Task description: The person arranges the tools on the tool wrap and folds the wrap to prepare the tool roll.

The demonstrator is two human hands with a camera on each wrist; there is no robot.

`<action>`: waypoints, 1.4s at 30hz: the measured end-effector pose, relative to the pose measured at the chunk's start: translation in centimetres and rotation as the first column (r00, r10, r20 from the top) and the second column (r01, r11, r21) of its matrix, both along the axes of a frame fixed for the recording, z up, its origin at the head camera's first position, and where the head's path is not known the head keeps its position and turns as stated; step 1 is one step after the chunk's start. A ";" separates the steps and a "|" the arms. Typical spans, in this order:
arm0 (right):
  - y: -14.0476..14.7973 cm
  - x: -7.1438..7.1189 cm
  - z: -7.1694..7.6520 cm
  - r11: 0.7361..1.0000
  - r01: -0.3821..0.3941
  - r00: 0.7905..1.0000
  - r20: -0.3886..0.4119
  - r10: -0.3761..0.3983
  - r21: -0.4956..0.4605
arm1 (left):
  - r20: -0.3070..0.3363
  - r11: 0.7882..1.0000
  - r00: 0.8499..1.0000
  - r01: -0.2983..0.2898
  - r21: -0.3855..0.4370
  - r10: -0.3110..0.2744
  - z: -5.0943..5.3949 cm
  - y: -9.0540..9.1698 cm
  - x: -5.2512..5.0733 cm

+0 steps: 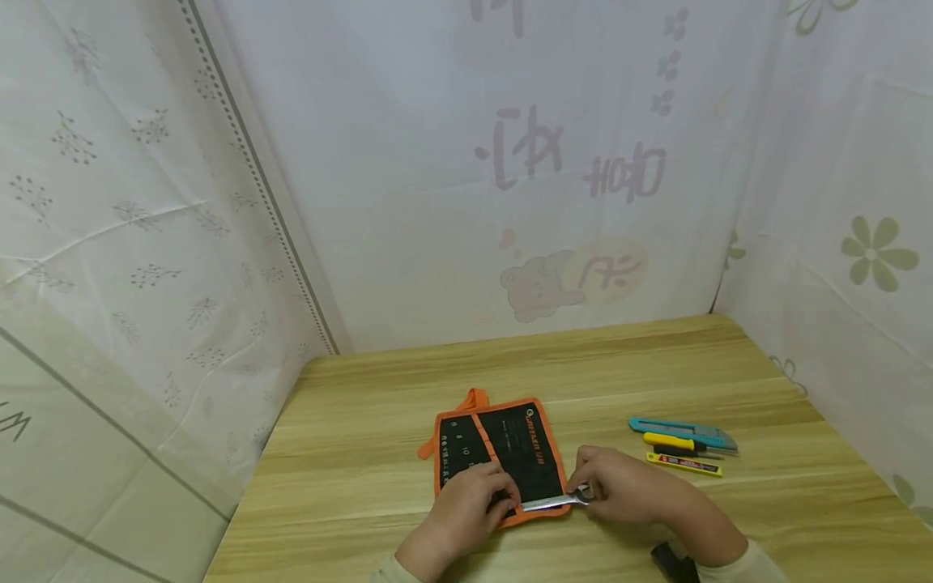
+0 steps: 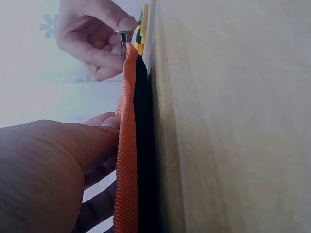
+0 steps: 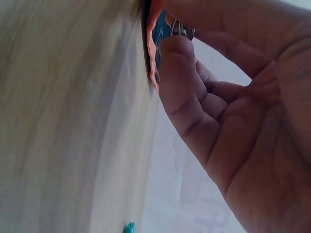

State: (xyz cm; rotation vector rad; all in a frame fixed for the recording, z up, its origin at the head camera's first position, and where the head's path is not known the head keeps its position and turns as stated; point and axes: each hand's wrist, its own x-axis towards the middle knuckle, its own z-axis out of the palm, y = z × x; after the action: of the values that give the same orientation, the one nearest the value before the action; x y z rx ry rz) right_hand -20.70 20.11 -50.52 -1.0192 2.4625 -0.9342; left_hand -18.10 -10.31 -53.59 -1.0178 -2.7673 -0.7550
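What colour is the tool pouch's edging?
Orange; the edging shows best in the left wrist view.

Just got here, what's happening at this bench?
Someone is working on a black tool pouch with orange trim, flat on the table. Their right hand pinches one end of a silver wrench lying across it; the left hand holds the pouch's orange trim near the wrench's other end. Can't tell whether that end is in a pocket. A teal utility knife and a yellow-handled tool lie off to the right.
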 end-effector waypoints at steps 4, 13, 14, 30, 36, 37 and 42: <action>-0.6 -0.1 0.1 1.000 0.007 1.000 0.006 -0.007 0.022 | -0.004 1.000 1.000 -0.002 -0.001 0.002 0.1 0.1 0.0; -2.2 -0.2 -0.3 0.998 -0.054 0.997 -0.045 0.055 0.035 | 0.001 1.000 1.000 -0.001 -0.011 0.001 0.1 0.2 0.1; -2.3 -0.2 -0.4 0.998 -0.055 0.997 -0.047 0.057 0.040 | 0.000 1.000 1.000 -0.001 -0.012 0.001 0.0 0.2 0.1; -3.8 -0.6 -0.9 0.993 -0.084 0.993 -0.080 0.091 0.085 | -0.006 1.000 1.000 -0.012 -0.017 0.012 0.1 0.2 0.2; -4.5 -0.6 -1.2 0.991 -0.104 0.989 -0.093 0.112 0.086 | 0.000 1.000 1.000 -0.015 -0.026 0.015 0.2 0.2 0.2; -4.6 -0.7 -1.2 0.991 -0.102 0.990 -0.089 0.110 0.091 | -0.003 1.000 1.000 -0.013 -0.026 0.013 0.2 0.2 0.2; -5.2 -0.6 -1.0 0.990 -0.084 0.993 -0.076 0.093 0.114 | -0.010 1.000 1.000 -0.008 -0.024 0.008 0.2 0.2 0.3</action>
State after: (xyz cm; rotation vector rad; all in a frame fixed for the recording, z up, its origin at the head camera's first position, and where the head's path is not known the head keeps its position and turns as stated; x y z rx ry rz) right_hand -21.27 14.91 -51.48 -1.1387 2.4806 -0.7336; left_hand -17.83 -10.10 -53.44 -1.0108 -2.7774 -0.7149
